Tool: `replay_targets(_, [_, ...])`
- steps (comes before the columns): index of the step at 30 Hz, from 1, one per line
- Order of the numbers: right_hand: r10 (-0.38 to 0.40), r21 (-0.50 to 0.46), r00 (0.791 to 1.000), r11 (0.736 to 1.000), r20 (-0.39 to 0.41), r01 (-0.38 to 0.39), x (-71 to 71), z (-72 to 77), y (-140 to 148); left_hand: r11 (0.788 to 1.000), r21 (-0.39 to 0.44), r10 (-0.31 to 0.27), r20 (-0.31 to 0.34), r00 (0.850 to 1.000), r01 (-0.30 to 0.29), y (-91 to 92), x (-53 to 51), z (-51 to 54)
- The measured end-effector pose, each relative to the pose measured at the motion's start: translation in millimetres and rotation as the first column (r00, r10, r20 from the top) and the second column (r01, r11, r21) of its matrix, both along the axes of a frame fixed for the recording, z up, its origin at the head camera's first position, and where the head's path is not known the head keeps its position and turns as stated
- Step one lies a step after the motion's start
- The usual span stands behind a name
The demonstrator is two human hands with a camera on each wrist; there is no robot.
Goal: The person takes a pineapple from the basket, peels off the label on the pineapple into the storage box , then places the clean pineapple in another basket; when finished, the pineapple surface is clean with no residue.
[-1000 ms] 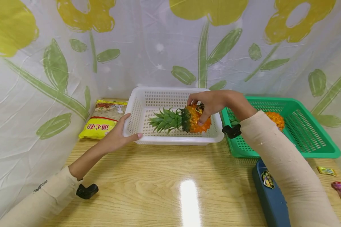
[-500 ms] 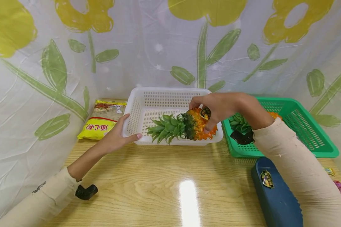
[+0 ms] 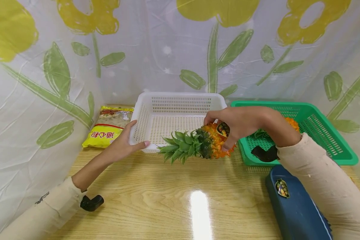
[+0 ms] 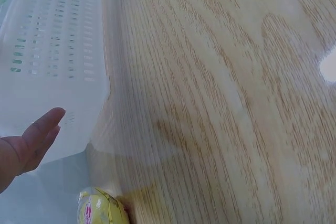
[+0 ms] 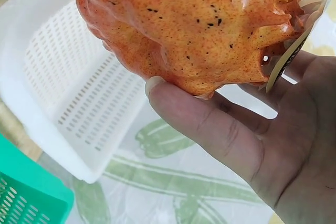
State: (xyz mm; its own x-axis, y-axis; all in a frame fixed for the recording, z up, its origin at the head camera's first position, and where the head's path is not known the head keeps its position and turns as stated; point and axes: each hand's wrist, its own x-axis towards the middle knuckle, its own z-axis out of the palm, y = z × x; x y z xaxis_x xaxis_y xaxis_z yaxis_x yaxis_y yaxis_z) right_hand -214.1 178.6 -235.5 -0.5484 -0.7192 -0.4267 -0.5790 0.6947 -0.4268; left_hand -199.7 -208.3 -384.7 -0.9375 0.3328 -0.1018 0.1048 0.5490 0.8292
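In the head view my right hand grips a small pineapple by its orange body. Its green leaf crown points left, and the fruit hangs over the front rim of the white plastic basket. A close look from the right wrist shows the thumb against the glossy, black-specked orange skin; a label sits by the palm and the other fingers are partly hidden. My left hand rests at the basket's front left corner, thumb on the rim and straight fingers along the left side.
A green basket on the right holds another pineapple, partly behind my right arm. A yellow food packet lies left of the white basket. A dark blue case with a sticker lies at front right. A flowered curtain hangs behind.
My right hand has lifted the pineapple out of the white basket and brought it toward me and slightly right. The left hand stays at the basket corner.
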Motion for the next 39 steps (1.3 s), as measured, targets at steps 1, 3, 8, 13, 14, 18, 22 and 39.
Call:
replay_targets(1, [-0.006, 0.001, 1.0, 1.0, -0.001, 0.006, 2.4, -1.2, 1, 1.0, -0.003, 0.0, 0.002, 1.0, 0.0, 0.0, 0.0, -0.1])
replay_targets(3, [-0.012, -0.008, 1.0, 1.0, 0.007, 0.012, 8.0, -3.5, 1, 1.0, -0.007, -0.001, 0.004, 1.0, 0.001, 0.1, 0.0, -0.1])
replay_targets(8, [-0.001, -0.025, 0.999, 1.0, 0.032, 0.002, 23.1, -10.7, 2, 1.0, 0.003, -0.002, 0.003, 1.0, 0.002, 0.3, -0.1, -0.1])
replay_targets(13, [0.019, -0.027, 0.997, 0.999, 0.07, -0.017, 37.1, -22.4, 1, 1.0, 0.015, 0.0, 0.003, 1.0, 0.0, 0.3, -0.7, -0.7])
replay_targets(14, [0.023, -0.029, 0.997, 0.999, 0.078, -0.021, 39.8, -25.4, 1, 1.0, 0.014, 0.001, 0.003, 1.0, -0.001, 0.2, -0.9, -0.8])
replay_targets(18, [0.032, -0.045, 0.995, 0.999, 0.094, -0.028, 49.9, -37.1, 0, 1.0, 0.014, 0.003, -0.002, 1.0, -0.003, 0.2, -1.3, -1.3])
replay_targets(22, [0.019, -0.056, 0.996, 0.998, 0.083, -0.014, 59.2, -49.0, -3, 1.0, 0.008, 0.002, -0.001, 1.0, -0.002, 0.0, -1.4, -1.3])
replay_targets(39, [-0.131, -0.092, 0.988, 0.988, -0.076, 0.124, 78.7, -97.4, -12, 1.0, 0.02, -0.009, -0.008, 1.0, 0.009, -0.5, -1.6, -1.7])
